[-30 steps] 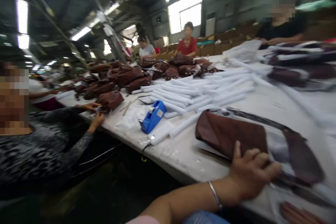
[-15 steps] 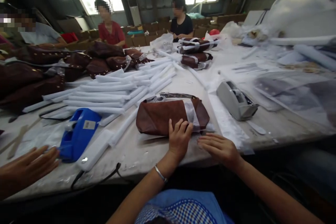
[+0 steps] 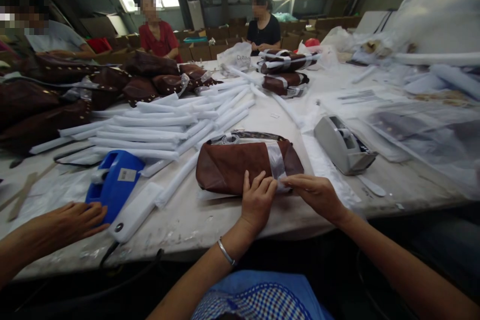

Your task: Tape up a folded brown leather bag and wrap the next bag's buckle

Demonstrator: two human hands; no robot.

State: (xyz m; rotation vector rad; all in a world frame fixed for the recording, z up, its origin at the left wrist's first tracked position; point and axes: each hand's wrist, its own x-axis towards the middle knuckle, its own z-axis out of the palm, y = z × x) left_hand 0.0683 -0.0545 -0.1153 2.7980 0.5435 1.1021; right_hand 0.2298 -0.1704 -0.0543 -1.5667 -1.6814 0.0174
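Observation:
A folded brown leather bag (image 3: 234, 167) lies on the table before me, with a band of shiny clear plastic (image 3: 276, 160) round its right part. My left hand (image 3: 258, 202) rests on the bag's near side, fingers slightly apart, just left of the band. At the band's lower end, my right hand (image 3: 318, 195) has its thumb and fingertips pinched together on the plastic. The bag's underside is hidden.
Another person's hand (image 3: 71, 222) touches a blue tape dispenser (image 3: 116, 182) at left. White rolled tubes (image 3: 146, 132) and brown bags (image 3: 144, 87) lie beyond. A grey tape dispenser (image 3: 341, 150) stands right. Several people sit across the table (image 3: 180, 232).
My right hand has moved up and left onto the plastic band, its fingertips now pinched. The other person's hand has come right to the blue dispenser. My left hand stays on the bag.

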